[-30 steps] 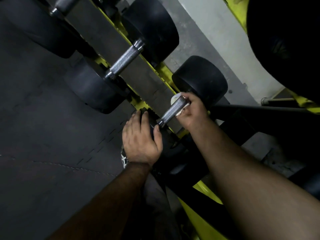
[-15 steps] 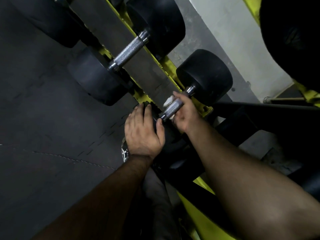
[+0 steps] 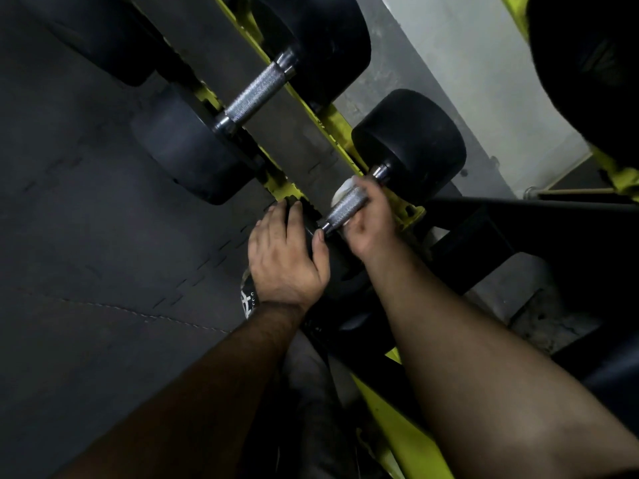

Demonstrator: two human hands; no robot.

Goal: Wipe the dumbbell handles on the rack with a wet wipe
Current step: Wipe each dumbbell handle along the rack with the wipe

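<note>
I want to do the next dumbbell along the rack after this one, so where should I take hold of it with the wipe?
Probably the next dumbbell's knurled steel handle, at its bare middle between the two black heads. Come from above and wrap round: it lies across the yellow rack with its top side open, as the right hand does now.

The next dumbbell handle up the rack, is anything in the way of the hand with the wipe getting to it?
Nothing visible blocks it. The next handle lies bare; the right hand holds the wet wipe around the nearer handle.

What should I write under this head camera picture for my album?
Right hand wipes dumbbell handle with wet wipe; left hand steadies it.
</note>
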